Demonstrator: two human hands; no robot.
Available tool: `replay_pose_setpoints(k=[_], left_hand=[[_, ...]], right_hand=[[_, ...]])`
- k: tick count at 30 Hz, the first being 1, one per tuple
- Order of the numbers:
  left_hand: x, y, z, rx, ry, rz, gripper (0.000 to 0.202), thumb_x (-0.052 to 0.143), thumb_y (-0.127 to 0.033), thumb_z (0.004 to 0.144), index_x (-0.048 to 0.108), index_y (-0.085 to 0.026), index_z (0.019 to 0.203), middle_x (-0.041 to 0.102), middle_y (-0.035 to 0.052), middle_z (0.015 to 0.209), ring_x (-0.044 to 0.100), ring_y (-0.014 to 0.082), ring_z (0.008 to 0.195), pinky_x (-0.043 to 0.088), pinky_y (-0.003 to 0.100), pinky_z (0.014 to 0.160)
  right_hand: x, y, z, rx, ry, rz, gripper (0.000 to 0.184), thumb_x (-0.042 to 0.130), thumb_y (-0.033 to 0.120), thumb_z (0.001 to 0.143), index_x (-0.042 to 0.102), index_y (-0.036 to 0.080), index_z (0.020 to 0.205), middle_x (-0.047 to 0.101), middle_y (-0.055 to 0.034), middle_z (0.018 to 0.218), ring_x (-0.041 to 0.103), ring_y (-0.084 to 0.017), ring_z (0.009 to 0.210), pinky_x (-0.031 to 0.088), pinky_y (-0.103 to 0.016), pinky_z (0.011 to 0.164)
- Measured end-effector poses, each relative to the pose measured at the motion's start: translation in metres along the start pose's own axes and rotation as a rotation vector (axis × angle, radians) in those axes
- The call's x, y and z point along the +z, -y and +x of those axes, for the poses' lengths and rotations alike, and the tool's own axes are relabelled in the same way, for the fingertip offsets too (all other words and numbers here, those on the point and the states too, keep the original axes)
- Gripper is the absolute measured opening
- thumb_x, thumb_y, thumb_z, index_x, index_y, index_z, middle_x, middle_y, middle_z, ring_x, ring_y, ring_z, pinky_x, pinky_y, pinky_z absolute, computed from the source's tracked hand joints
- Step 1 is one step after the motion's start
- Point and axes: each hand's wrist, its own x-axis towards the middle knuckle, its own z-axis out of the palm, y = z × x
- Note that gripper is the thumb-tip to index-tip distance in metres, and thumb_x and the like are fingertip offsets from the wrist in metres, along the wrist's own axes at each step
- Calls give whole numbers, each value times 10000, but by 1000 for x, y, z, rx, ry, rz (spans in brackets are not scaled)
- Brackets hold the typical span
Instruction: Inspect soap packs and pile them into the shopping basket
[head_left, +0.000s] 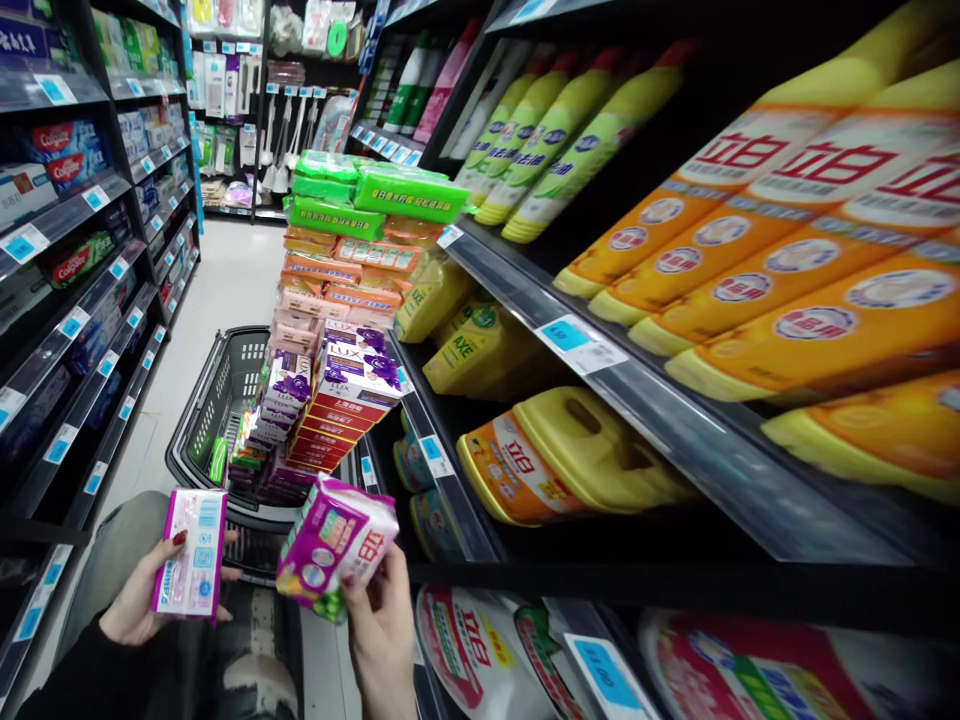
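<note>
Remotely, I view two packets held up at the near side of a black basket (211, 400): the left hand (137, 600) has its grip closed on a white-faced packet (191, 550), the right hand (386, 605) grasps a purple packet (324, 548). Stacked cartons (360, 365) rise beyond; shelved yellow bottles (551, 450) stand rightward.

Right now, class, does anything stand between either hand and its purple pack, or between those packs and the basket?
Nothing visible: the left hand and right hand each grip a purple pack directly, and nothing shows between the packs and the near side of the basket. The tall stack of boxes hides its right side.
</note>
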Motion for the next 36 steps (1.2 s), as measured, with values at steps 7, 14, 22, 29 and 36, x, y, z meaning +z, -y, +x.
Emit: replay_pose_setpoints(k=[7, 14, 22, 29, 36], left_hand=[[-4, -3, -3, 18, 36, -32, 644, 440, -222, 923, 122, -203, 1483, 614, 174, 1271, 610, 428, 1071, 554, 636, 688], [-10, -3, -4, 29, 0, 9, 705, 483, -211, 913, 81, -183, 1491, 640, 180, 1233, 641, 348, 1057, 531, 562, 862], [-11, -7, -5, 24, 36, 8, 605, 508, -266, 896, 281, -170, 1449, 589, 194, 1297, 610, 402, 1084, 530, 613, 803], [-26, -12, -9, 100, 195, -47, 356, 508, -378, 887, 649, -203, 1163, 649, 137, 1229, 633, 406, 1011, 507, 660, 765], [-58, -20, -7, 27, 323, -83, 518, 596, -472, 814, 623, -130, 1201, 660, 176, 1190, 649, 362, 935, 537, 642, 718]], right_hand=[[-6, 11, 7, -555, 425, -226, 397, 668, 83, 764, 629, 344, 1061, 656, -11, 1003, 636, -232, 1025, 414, -488, 1027], [-7, 17, 3, -720, 556, -384, 598, 615, -6, 760, 590, 433, 1166, 677, 8, 1049, 618, -259, 1088, 282, -630, 1083], [-16, 16, 1, -677, 547, -407, 491, 626, 22, 760, 679, 410, 1057, 716, -21, 1004, 603, -289, 1108, 365, -604, 1021], [-23, -25, 7, 139, 334, 253, 476, 776, 554, 611, 658, 299, 996, 699, -63, 819, 687, -291, 785, 536, -492, 758], [-14, -30, 9, 378, 286, 337, 514, 779, 588, 579, 619, 308, 978, 709, -17, 858, 674, -233, 760, 538, -391, 705]])
